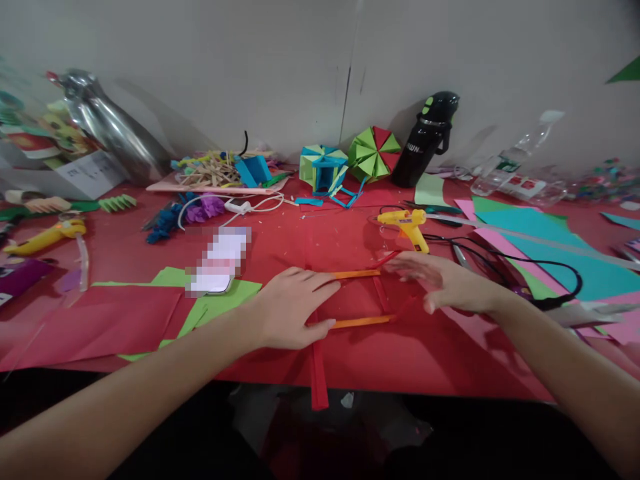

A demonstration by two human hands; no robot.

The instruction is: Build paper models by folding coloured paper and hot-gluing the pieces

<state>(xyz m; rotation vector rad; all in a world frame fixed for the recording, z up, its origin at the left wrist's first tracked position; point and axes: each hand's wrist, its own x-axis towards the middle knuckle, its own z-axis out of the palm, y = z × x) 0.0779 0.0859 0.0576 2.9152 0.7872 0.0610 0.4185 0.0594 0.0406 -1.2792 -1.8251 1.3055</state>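
Note:
My left hand [293, 308] lies flat on the red table covering [280, 247], fingers stretched out, its tips touching two orange paper strips [357, 274]. The second orange strip [363, 322] runs by my thumb. Red paper strips [383, 295] cross between them, forming a rough frame, and one long red strip [318, 373] hangs over the table's front edge. My right hand [440, 281] hovers palm down over the right side of that frame, fingers extended and slightly blurred, holding nothing.
A yellow glue gun [407, 227] with a black cord [540, 273] lies behind my right hand. Teal, pink and green sheets [545, 247] are at right, a black bottle [425, 139] and folded paper models [374, 153] at the back, green and red paper [145, 320] and a phone [220, 263] at left.

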